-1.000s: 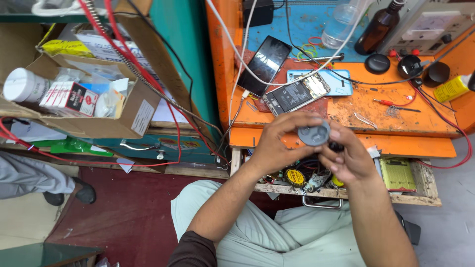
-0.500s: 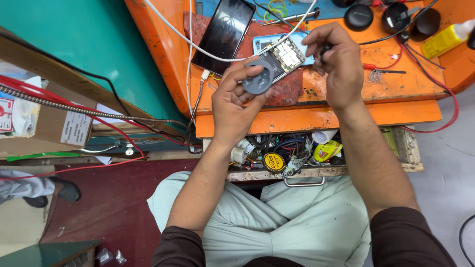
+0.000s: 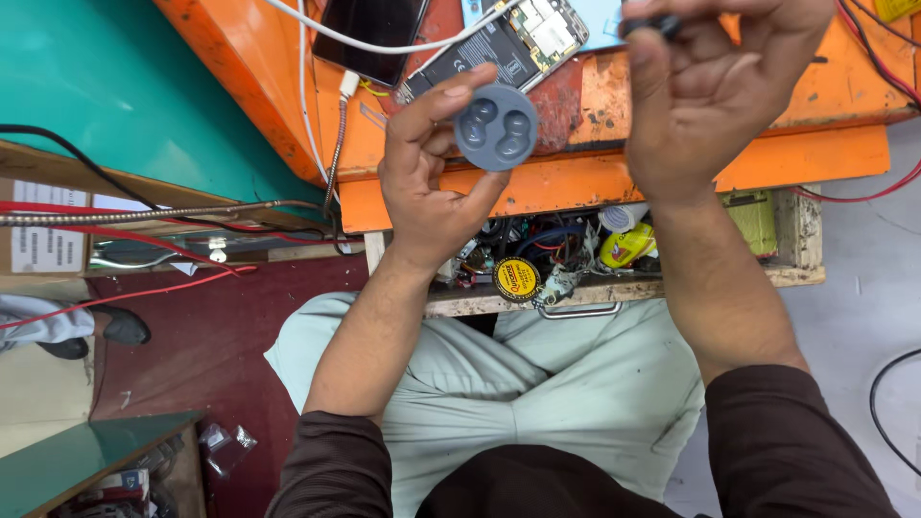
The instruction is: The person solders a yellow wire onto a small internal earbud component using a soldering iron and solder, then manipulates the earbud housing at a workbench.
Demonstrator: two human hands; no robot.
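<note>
Head view: left hand [image 3: 427, 182] holds one grey disc [image 3: 496, 127], two hollows.

I sit at an orange workbench [image 3: 815, 153] whose top is scuffed and stained dark in places, with a paler orange front edge running beneath it. Under that edge an open wooden drawer [image 3: 796, 240] stands pulled out towards my lap. To my left rises a teal panel [image 3: 115, 86], and below it a wooden shelf edge [image 3: 192, 225] crossed by red and black wires. The floor [image 3: 192, 364] beneath is dark maroon there, while to my right it is pale grey. A green-topped low table [image 3: 86, 456] sits at the lower left, evenly lit
</note>
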